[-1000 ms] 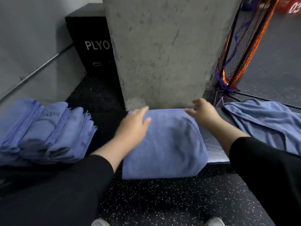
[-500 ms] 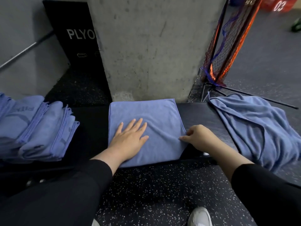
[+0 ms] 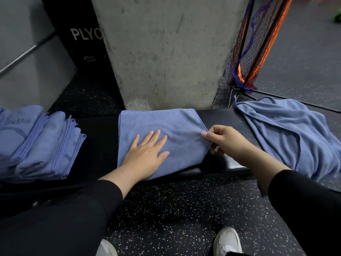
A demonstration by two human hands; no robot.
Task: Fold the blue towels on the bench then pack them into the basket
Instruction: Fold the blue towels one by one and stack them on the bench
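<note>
We see the folded towel (image 3: 162,130) flat on the black counter (image 3: 221,119), mid-span. Left hand (image 3: 145,156) presses it, fingers spread flat. Right hand (image 3: 227,140) pinches its right edge, probably lifting it slightly. Folded stack (image 3: 42,143) sits left; unfolded towel (image 3: 287,130) drapes right.

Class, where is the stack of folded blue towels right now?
In the head view, the stack of folded towels lies at the left end of the bench, left of the left hand.
</note>
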